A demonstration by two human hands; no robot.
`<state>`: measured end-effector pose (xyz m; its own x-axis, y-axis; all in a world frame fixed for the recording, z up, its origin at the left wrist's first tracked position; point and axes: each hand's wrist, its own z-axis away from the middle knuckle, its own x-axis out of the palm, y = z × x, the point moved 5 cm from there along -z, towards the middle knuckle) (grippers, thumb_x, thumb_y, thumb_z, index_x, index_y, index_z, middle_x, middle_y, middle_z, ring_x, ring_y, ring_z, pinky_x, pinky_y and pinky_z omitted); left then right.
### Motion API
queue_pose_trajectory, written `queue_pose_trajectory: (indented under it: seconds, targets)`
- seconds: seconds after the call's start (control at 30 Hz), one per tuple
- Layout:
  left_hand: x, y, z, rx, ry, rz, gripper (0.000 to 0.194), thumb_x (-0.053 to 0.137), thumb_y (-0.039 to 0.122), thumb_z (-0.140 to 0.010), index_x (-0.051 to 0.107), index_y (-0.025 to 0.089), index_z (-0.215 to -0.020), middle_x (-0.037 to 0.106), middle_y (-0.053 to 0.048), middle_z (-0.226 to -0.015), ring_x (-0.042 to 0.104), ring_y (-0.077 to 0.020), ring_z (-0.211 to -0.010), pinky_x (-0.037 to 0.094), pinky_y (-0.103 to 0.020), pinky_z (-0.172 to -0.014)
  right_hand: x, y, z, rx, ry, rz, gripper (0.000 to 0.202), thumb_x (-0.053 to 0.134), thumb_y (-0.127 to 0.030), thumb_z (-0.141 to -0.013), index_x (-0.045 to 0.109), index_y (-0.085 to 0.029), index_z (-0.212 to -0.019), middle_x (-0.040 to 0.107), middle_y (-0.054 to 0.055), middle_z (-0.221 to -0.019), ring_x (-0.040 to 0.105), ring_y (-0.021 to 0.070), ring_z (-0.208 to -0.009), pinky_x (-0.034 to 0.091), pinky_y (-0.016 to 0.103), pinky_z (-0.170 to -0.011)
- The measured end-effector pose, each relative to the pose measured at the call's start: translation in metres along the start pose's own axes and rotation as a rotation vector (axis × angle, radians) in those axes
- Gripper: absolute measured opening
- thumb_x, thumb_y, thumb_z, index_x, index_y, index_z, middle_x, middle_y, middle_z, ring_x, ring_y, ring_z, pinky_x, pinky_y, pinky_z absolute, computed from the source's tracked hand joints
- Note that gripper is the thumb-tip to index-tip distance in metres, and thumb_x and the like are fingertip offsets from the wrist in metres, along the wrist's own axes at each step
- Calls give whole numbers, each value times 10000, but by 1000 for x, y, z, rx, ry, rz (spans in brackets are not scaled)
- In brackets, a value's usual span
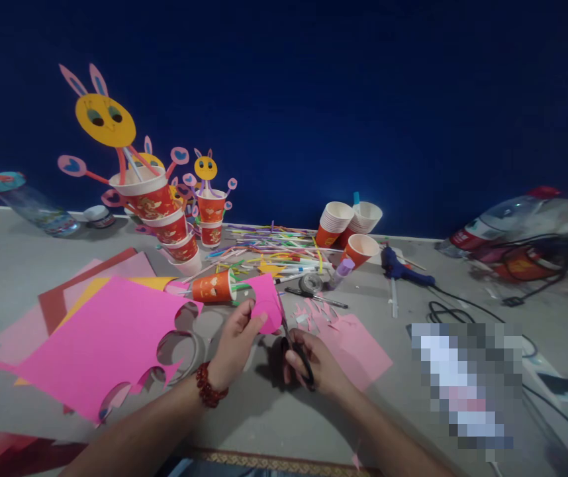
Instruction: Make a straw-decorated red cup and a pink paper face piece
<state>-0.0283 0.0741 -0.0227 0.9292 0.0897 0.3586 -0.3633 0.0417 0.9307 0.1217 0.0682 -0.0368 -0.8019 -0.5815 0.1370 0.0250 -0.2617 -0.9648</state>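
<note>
A small piece of bright pink paper [265, 306] is pinched between the thumb and fingers of my left hand [238, 341], with a round outline faintly visible on it. Black-handled scissors [306, 368] sit in my right hand [316, 363], their blades at the right edge of the pink piece. Left of my left hand lies a large bright pink sheet [100, 338] with rounded bites cut from its right side. Beyond my right hand a paler pink sheet [356, 348] rests on the table, with thin pink scraps [314, 313] above it.
Stacked red cups with a yellow bunny face [105, 119] stand at the back left. Colourful pipe cleaners [269, 246] cover the back middle, near white-rimmed paper cups [334, 222]. A blue glue gun [403, 266] with its cord and a large bottle [505, 222] are at right.
</note>
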Motion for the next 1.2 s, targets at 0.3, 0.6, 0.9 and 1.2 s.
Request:
queue_pose_trajectory:
  seconds: [0.3, 0.6, 0.9, 1.2]
  targets:
    - [-1, -2, 0, -13, -7, 9, 199, 694, 382, -876, 616, 199, -871, 583, 36, -728, 550, -116, -659, 480, -232, -670, 0, 2, -1, 6, 2, -1, 658, 636, -848, -693, 438, -223, -746, 614, -18, -495, 394, 63, -341, 241, 201, -365]
    - [-1, -2, 0, -18, 8, 5, 198, 702, 371, -866, 619, 192, -875, 600, 25, -759, 549, -115, -673, 481, -235, -687, 0, 3, -2, -21, -3, -3, 653, 634, -845, -701, 429, -226, -738, 571, -35, -459, 436, 78, -361, 257, 193, -376]
    - [-3, -3, -1, -20, 2, -9, 201, 696, 373, -870, 604, 194, -873, 620, 13, -776, 572, -125, -699, 481, -249, -709, -2, 2, 0, -6, -3, 50, 656, 603, -860, -706, 430, -228, -743, 582, -40, -465, 376, 68, -329, 237, 199, -357]
    - [-5, -4, -4, -12, -16, 11, 195, 713, 359, -859, 655, 194, -944, 681, -23, -838, 623, -154, -751, 504, -264, -712, -3, -1, 0, -13, -5, 73, 653, 617, -853, -700, 424, -230, -726, 558, -51, -445, 400, 80, -362, 220, 209, -391]
